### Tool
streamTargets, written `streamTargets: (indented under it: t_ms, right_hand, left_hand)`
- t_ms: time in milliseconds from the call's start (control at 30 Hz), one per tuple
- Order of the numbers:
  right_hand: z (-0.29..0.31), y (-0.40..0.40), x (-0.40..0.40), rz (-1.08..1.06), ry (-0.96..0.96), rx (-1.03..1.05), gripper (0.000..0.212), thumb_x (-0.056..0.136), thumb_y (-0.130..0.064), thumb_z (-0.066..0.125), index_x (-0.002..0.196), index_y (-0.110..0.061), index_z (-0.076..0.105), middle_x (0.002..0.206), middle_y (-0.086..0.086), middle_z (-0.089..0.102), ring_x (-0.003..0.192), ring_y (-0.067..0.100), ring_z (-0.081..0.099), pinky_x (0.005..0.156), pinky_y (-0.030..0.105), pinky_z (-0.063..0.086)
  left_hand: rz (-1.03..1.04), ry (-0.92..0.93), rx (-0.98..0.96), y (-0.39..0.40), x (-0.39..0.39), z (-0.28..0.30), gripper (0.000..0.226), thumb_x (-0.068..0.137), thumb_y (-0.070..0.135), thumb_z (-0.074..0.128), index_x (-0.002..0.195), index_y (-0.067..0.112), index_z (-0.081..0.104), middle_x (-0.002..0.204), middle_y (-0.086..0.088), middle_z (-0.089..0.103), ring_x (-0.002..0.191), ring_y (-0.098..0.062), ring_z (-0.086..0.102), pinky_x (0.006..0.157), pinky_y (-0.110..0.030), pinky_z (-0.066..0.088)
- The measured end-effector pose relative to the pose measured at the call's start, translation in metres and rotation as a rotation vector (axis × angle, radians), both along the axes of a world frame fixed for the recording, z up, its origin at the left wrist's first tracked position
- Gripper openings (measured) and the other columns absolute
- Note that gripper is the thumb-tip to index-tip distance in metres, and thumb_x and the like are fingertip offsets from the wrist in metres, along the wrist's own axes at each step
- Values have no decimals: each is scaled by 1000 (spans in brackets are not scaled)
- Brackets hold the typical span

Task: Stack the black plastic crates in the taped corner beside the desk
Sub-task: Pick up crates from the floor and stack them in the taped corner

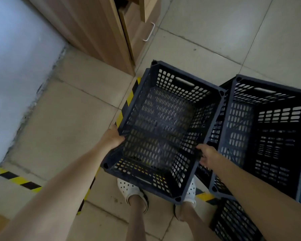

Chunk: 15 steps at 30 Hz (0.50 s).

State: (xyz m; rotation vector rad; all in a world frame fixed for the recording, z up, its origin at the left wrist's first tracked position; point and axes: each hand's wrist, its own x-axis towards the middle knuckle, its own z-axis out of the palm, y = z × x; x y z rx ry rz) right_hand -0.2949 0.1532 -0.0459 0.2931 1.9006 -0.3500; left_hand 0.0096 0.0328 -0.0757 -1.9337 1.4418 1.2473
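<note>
I hold an empty black perforated crate in the air above the floor, tilted a little. My left hand grips its left rim and my right hand grips its right rim. Yellow-and-black tape marks a corner area of floor to the left, between the white wall and the wooden desk. A second black crate stands to the right, on top of another one. Part of a further black crate shows at the bottom right.
The white wall bounds the taped area on the left. The desk has a drawer with a white handle. More tape runs along the lower left. My feet in white shoes stand under the held crate on the tiled floor.
</note>
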Motion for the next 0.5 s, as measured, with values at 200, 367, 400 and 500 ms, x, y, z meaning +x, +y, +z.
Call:
streamTargets:
  t_ms: [200, 367, 400, 500]
  right_hand:
    - [40, -11, -1, 205, -37, 29, 37, 100, -6, 48, 136, 4, 45, 139, 19, 48, 116, 34, 51, 101, 39, 42]
    - [69, -15, 0, 302, -68, -15, 41, 101, -10, 48, 140, 1, 40, 130, 16, 51, 110, 31, 54, 98, 35, 44]
    - [71, -15, 1, 329, -74, -12, 41, 101, -12, 48, 140, -1, 41, 134, 17, 48, 120, 31, 49, 103, 36, 41]
    - [82, -14, 9, 386, -91, 2, 35, 101, -14, 47, 134, -4, 46, 121, 14, 50, 114, 28, 51, 103, 38, 42]
  left_hand:
    - [-138, -128, -72, 20, 9, 22, 36, 89, 2, 56, 121, 4, 40, 85, -7, 50, 77, -22, 54, 64, -36, 48]
    - [-170, -152, -116, 26, 25, 39, 35, 87, -5, 54, 120, -1, 43, 111, -22, 57, 100, -35, 59, 87, -45, 52]
    - [-161, -156, -117, 28, 25, 46, 35, 88, -5, 54, 122, -2, 43, 115, -23, 55, 102, -35, 58, 86, -42, 51]
    - [-155, -207, -129, 36, 30, 68, 35, 92, -1, 55, 126, -3, 48, 123, -24, 56, 108, -34, 58, 86, -37, 46]
